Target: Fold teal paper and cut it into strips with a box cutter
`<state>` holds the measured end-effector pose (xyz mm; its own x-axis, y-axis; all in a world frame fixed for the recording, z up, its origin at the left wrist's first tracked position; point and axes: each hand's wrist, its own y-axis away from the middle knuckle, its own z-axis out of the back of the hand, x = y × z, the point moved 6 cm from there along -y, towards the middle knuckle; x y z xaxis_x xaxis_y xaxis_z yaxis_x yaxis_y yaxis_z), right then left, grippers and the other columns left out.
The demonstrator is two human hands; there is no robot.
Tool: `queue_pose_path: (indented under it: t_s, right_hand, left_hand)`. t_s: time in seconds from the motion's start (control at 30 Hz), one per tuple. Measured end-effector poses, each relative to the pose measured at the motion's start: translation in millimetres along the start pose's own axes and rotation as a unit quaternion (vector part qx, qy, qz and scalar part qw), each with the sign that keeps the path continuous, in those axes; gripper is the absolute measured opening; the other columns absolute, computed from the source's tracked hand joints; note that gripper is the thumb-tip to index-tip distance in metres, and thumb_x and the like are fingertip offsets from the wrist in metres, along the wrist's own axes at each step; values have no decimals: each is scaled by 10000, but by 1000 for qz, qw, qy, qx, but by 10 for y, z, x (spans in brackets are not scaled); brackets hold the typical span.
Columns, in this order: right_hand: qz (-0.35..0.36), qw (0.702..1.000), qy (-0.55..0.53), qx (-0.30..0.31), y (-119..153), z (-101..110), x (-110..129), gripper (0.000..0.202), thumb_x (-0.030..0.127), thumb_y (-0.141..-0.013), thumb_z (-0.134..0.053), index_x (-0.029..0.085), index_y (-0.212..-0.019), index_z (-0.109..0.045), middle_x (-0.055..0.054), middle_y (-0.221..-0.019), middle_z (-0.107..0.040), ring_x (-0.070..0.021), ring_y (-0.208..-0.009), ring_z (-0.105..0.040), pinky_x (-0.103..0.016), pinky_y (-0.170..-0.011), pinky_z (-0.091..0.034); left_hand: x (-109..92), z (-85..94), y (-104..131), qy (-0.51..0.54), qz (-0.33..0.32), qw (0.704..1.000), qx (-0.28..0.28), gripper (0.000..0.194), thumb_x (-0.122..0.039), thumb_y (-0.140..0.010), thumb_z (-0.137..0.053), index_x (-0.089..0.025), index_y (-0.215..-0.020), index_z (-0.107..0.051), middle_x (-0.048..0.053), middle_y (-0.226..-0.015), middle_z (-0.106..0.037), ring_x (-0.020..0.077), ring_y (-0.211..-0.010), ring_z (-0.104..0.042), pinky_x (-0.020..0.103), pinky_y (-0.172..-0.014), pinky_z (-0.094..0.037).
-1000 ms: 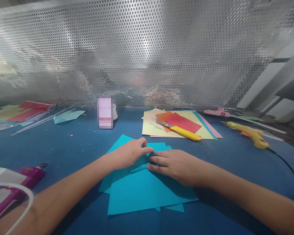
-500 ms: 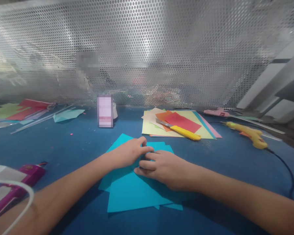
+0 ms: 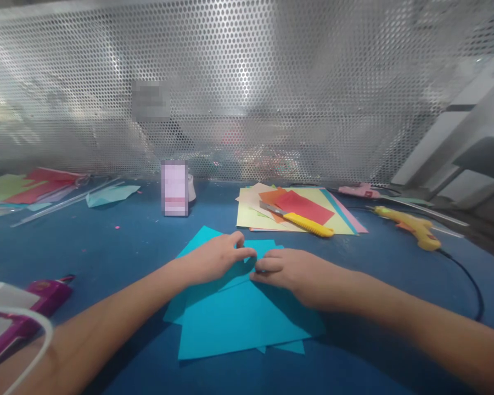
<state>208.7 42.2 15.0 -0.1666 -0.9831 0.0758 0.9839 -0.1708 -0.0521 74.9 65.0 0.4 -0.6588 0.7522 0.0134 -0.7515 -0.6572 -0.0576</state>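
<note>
Several sheets of bright blue paper [image 3: 239, 323] lie overlapped in front of me, the top one with a fold line running across it below my fingers. My left hand [image 3: 216, 257] is closed on the upper part of the paper, thumb and forefinger pointing right. Beside it, my right hand [image 3: 292, 274] rests on the same paper with its fingers bent and pressed together at the fold. A small gap separates the two hands' fingertips. The undersides of both hands are hidden.
Behind the blue sheets, a yellow utility knife [image 3: 308, 224] lies on a stack of coloured paper [image 3: 247, 216]. A corded yellow glue gun [image 3: 411, 226] is at right, a purple tool [image 3: 51, 293] at left. A phone [image 3: 175, 189] stands upright before a perforated metal panel [image 3: 247, 71].
My right hand has slid right along the blue paper, away from my left fingertips, uncovering more of the fold line. My left hand has stayed nearly still.
</note>
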Motion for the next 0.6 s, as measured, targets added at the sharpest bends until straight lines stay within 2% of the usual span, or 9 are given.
queue_pose_path:
  t_s: [0.2,0.33,0.5,0.6]
  right_hand:
    - [-35,998,-44,-9,152,10,-98,538,-65,-782,-359,101,-1231,-606,-153,-1108,-634,-227,-1015,-549,-354,-869,-469]
    - [-59,996,-56,-22,167,-21,-107,558,-39,-811,-367,86,-1333,-519,-181,-1140,-591,-231,-1037,-531,-373,-899,-463]
    - [-65,998,-21,17,143,-91,-64,587,-23,-815,-392,113,-1382,-456,-155,-1114,-570,-236,-1001,-503,-396,-906,-446]
    - [-60,998,-5,22,130,-92,-38,592,-10,-818,-409,129,-1392,-437,-150,-1095,-570,-238,-972,-502,-402,-879,-451]
  left_hand:
    - [-13,9,13,2,-2,1000,-6,337,-110,-955,-405,-224,-1245,-533,82,-1012,-507,172,-764,-501,256,-629,-390]
    - [7,9,9,42,15,999,-18,303,-202,-998,-382,-228,-1250,-549,83,-1038,-510,181,-792,-521,277,-661,-420]
    - [13,41,12,106,29,994,-10,294,-326,-1000,-416,-232,-1238,-562,74,-1082,-504,191,-853,-545,311,-741,-454]
    - [2,53,31,138,21,990,-1,359,-442,-964,-477,-248,-1261,-536,72,-1113,-492,210,-914,-547,332,-787,-462]
